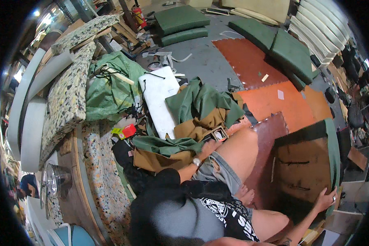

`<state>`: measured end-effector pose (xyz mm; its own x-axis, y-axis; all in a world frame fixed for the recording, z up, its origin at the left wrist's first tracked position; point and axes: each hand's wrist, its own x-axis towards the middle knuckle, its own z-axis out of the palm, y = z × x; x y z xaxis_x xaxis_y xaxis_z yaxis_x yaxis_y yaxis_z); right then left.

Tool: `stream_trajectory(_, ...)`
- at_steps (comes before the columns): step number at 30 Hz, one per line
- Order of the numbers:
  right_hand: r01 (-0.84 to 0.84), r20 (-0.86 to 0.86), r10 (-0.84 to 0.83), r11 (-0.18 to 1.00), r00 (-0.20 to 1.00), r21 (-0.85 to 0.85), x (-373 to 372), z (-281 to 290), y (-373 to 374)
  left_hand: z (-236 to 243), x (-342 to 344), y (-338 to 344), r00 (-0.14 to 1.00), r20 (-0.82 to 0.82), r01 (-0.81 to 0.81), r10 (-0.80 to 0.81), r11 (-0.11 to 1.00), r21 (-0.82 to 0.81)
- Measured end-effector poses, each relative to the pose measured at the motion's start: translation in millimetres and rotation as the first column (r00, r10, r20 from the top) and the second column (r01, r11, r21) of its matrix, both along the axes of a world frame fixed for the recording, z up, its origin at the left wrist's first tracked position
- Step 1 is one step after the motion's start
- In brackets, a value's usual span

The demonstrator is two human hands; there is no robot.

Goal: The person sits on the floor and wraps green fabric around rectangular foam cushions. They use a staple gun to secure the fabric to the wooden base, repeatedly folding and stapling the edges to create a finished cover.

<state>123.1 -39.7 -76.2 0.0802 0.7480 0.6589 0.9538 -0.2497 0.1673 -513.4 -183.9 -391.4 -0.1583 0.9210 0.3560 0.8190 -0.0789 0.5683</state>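
A seat panel (303,162) stands on edge at the right, its brown inner face toward me and green covering wrapped along its rim. My right hand (326,199), with a ring on one finger, grips that green edge near its lower right corner. My left hand (209,148), a watch at its wrist, reaches beside my knee toward a small open box (219,135). Its fingers are blurred, and I cannot make out whether they hold anything. Next to it lies a crumpled heap of green and brown upholstery fabric (201,104). A white foam slab (159,98) leans into the heap.
Green cushions (180,20) lie stacked at the back, and more green cushions (291,51) rest at the back right. Speckled foam slabs (65,92) and a green sack (112,88) crowd the left. Orange and dark red sheets (270,102) cover the floor ahead.
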Motion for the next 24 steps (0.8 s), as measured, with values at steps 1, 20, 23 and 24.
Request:
stream_trajectory(1, 0.019, -0.028, -0.020, 0.999, 0.999, -0.027, 1.8, 1.1, 3.4, 24.4, -17.2, 9.8, 0.992, 0.120, -0.035, 0.047, 0.994, -0.099)
stream_trajectory(20, 0.183, -0.135, -0.212, 0.963, 0.968, -0.200, 25.7, -9.5, 28.7, 539.1, -605.5, -75.7, -0.248, 0.079, -0.958, 0.966, -0.256, 0.128)
stream_trajectory(23, 0.182, -0.186, -0.214, 0.967, 0.959, -0.178, 20.7, -18.6, 24.7, 537.7, -603.9, -74.5, -0.285, 0.034, -0.945, 0.958, -0.287, 0.156)
stream_trajectory(24, 0.134, -0.236, -0.166, 0.980, 0.958, -0.148, 17.3, -20.3, 24.0, 543.0, -597.7, -69.9, -0.248, 0.115, -0.949, 0.962, -0.265, 0.170)
